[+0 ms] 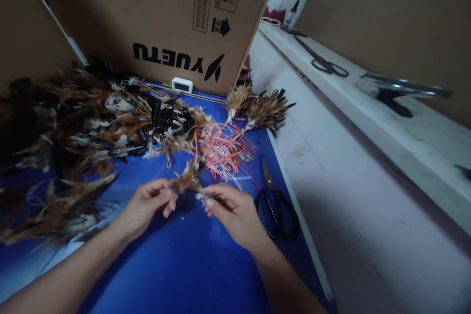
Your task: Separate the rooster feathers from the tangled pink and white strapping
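Between my two hands is a small brown feather tuft (187,180), held above the blue tabletop (176,265). My left hand (154,198) pinches its left side between thumb and fingers. At the other end, my right hand (230,208) grips the pale, fluffy base of the feathers with thumb and forefinger. Just beyond the hands lies a tangle of pink and white plastic strips (222,149). Black-handled scissors (275,206) rest to the right of my right hand, blades pointing away.
A large heap of brown and black feathers (110,113) covers the back left. Two tied feather bunches (265,108) lie at the back right. A cardboard box (158,10) stands behind a small white digital display (182,85). More scissors (327,66) sit on the white ledge (346,93).
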### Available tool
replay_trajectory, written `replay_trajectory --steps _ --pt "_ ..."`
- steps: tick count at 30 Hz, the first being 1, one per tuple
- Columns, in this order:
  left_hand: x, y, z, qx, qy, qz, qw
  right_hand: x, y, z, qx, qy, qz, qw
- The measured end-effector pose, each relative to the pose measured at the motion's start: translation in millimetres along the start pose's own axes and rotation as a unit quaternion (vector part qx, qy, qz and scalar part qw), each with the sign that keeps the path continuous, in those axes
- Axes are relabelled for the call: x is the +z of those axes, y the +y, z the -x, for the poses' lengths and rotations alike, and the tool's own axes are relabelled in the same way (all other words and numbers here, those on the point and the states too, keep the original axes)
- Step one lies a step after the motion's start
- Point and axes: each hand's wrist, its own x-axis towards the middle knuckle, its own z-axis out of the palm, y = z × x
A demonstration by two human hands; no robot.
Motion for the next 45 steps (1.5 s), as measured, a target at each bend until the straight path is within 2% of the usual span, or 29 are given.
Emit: replay_trajectory --steps 4,10,22,28,33,42,45 --pt "-3.0 -2.4 -0.7 0.032 -0.023 -0.055 0.998 -5.7 3.9 -1.0 -0.078 0.039 0.087 0.992" --pt "-3.9 1.3 1.4 0.046 -0.027 -0.176 0.983 -13.8 1.8 2.2 -0.043 0.074 0.141 0.986" --pt "-0.6 -1.6 6.8 0.096 -0.043 -0.27 0.957 -5.7 1.9 8.6 -0.131 0.005 0.254 0.958" --pt "2.0 0.4 8.8 0.099 -0.06 -0.281 0.953 2.1 1.3 11.8 -0.202 0.005 0.329 0.922" --pt "3.0 -1.1 9.0 0.093 -0.072 -0.283 0.952 7.9 7.5 13.3 -0.234 0.011 0.376 0.896" --pt "2.8 -2.7 10.1 0.145 -0.087 -0.321 0.932 9.6 13.8 12.3 -0.245 0.004 0.381 0.892" --pt "2.0 -2.8 11.0 0.178 -0.091 -0.347 0.916 7.9 12.5 11.9 -0.243 0.01 0.373 0.896"
